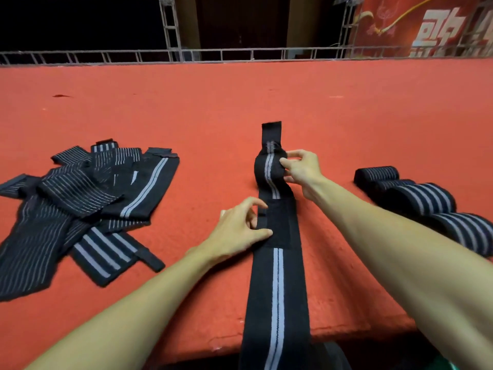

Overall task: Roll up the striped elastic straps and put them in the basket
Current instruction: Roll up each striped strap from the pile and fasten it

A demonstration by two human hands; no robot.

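Bare forearms (400,252) and hands (237,231)

One long striped strap (277,289) lies lengthwise on the red-carpeted table (240,102), its near end hanging over the table edge. Its far portion is wound into a rolled end (268,169), with a short black tab beyond. The right hand (304,172) grips that rolled end from the strap's right side. The left hand (237,231) pinches the strap's left edge at a plain black patch (280,222). Left of the strap lies a pile of unrolled straps (80,204). Right of it sits a row of rolled straps (421,198). Beyond the strap's far end runs a metal truss rail (221,53).
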